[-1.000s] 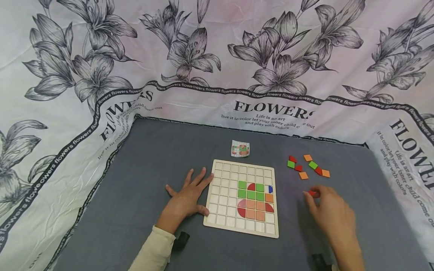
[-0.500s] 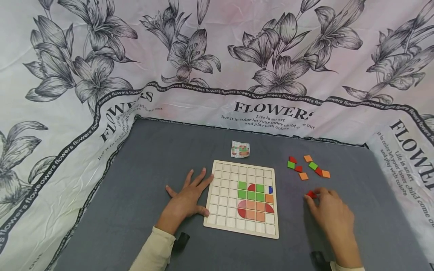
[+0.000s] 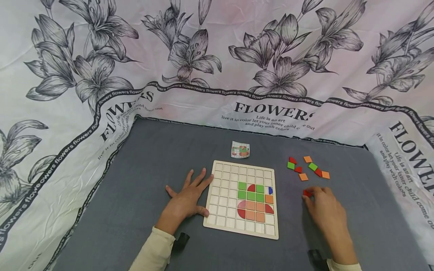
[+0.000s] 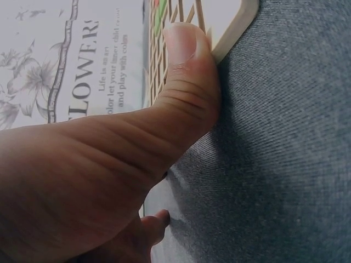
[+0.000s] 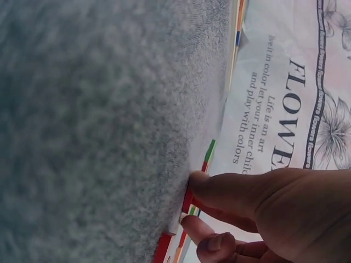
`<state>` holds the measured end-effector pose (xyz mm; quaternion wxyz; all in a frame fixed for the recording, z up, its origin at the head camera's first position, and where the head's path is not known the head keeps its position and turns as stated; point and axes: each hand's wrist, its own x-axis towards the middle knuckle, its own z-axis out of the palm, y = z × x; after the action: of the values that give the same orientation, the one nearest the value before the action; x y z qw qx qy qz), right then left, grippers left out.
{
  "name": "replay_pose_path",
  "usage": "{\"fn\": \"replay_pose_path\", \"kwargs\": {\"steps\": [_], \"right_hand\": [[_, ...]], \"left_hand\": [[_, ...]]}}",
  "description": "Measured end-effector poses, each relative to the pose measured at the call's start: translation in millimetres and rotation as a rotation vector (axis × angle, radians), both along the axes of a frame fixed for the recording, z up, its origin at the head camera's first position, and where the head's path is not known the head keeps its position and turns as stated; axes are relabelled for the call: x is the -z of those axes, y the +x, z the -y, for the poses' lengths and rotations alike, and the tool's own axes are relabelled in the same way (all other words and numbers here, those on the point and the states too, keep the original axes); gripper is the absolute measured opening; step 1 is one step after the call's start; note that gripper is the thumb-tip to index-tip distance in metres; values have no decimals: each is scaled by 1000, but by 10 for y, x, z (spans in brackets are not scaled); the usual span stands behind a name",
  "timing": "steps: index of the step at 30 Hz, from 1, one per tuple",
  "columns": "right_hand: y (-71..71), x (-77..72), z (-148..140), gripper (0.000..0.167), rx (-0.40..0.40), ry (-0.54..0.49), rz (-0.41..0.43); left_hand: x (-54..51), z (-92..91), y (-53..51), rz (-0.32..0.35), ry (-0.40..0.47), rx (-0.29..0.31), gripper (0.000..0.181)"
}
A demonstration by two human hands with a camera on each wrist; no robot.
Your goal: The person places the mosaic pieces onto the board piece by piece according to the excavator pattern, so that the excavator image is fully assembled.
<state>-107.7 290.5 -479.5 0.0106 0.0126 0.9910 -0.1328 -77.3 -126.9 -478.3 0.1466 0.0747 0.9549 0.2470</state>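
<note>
A pale wooden grid board point(image 3: 222, 220) lies on the grey cloth, its right half partly filled with green, orange, red and blue pieces. My left hand point(image 3: 183, 201) lies with fingers spread along the board's left edge; the thumb point(image 4: 189, 71) rests on the near corner in the left wrist view. To the right of the board, my right hand point(image 3: 329, 210) pinches a small red piece point(image 3: 306, 193) close to the cloth. Fingers partly cover that red piece point(image 5: 188, 198) in the right wrist view. Another red piece point(image 5: 162, 249) appears at the bottom there.
Several loose red, green and orange point(image 3: 303, 177) pieces lie beyond the right hand. Behind the board is a small printed pattern card point(image 3: 240, 149). Flower-printed fabric point(image 3: 274, 113) rises around the back and sides of the grey cloth point(image 3: 142, 162).
My right hand has shifted slightly left with the red piece, towards the board. The left hand and the pieces on the board have stayed in place.
</note>
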Motion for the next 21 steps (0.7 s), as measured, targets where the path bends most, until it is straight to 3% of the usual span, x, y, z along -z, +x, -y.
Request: {"fn": "replay_pose_path", "kwargs": {"steps": [4,11,18,21], "right_hand": [[-16,0,14,28,9,2,16],[-25,23,-8,29,-26,-5,-29],[-32,9,35,41,-14,-15,46],[0,-33,99,42,-37,-22,31]], "left_hand": [[-2,3,5,1,4,2,117],[2,11,9,-6,6,0,117],[7,17,6,-3,4,5,117],[6,20,4,1,4,4,117]]}}
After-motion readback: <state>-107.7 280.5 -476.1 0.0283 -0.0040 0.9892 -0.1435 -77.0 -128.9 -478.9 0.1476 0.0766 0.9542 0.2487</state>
